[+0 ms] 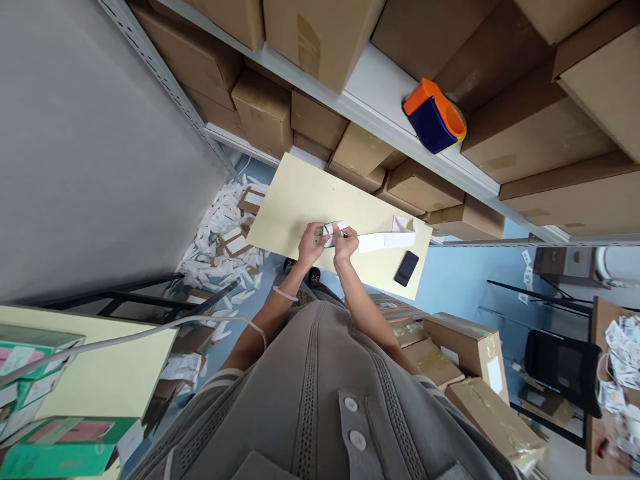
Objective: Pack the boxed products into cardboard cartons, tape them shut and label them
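Note:
My left hand (311,244) and my right hand (346,243) are close together above the pale yellow table. Between them is a small white packet (335,227) with a dark greenish edge, gripped from both sides. Fingers and thumbs are bent onto it and hide part of its surface, so its exact kind is unclear. A white paper strip (387,241) lies to the right of my right hand, folded up at its far end. Farther right, a black phone (407,268) rests on the table.
The tabletop (290,193) stands against shelves of cardboard boxes (367,150). An orange and blue tape dispenser (434,117) sits on the upper shelf. White packets (225,220) litter the floor at left. Stacked cartons (465,360) stand at my right, green boxes (70,443) lower left.

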### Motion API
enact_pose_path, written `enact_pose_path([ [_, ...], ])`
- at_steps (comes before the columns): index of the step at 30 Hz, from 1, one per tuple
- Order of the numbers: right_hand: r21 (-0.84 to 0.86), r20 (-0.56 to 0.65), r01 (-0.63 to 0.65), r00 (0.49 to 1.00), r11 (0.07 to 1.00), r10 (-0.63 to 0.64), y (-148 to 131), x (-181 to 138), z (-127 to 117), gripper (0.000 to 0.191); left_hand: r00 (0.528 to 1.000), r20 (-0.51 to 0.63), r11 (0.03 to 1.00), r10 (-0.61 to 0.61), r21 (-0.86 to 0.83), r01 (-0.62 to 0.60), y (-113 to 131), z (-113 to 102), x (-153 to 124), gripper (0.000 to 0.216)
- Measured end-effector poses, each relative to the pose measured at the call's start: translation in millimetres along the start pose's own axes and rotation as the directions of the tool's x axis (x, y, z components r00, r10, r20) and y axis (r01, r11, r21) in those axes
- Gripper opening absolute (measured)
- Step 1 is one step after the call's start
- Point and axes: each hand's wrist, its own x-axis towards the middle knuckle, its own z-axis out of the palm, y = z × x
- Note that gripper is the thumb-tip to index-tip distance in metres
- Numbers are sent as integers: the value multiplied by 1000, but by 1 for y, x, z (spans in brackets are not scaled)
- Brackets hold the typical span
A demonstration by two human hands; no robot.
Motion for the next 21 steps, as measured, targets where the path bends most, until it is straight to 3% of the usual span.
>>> enact_pose_path([
  [3, -79, -52, 30, 998, 996, -34, 1, -5, 2, 27, 1000, -9, 1000, 0, -5, -1, -4, 0, 0, 32],
  [11, -106, -17, 62, 998, 992, -64, 2, -4, -4, 27, 999, -42, 996, 5, -90, -9, -11, 5, 0, 35],
  [21, -101, 109, 71, 992, 992, -60, -2, 2, -16, 27, 1000, -20, 996, 8, -90, -10, -9, 3, 2, 37],
])
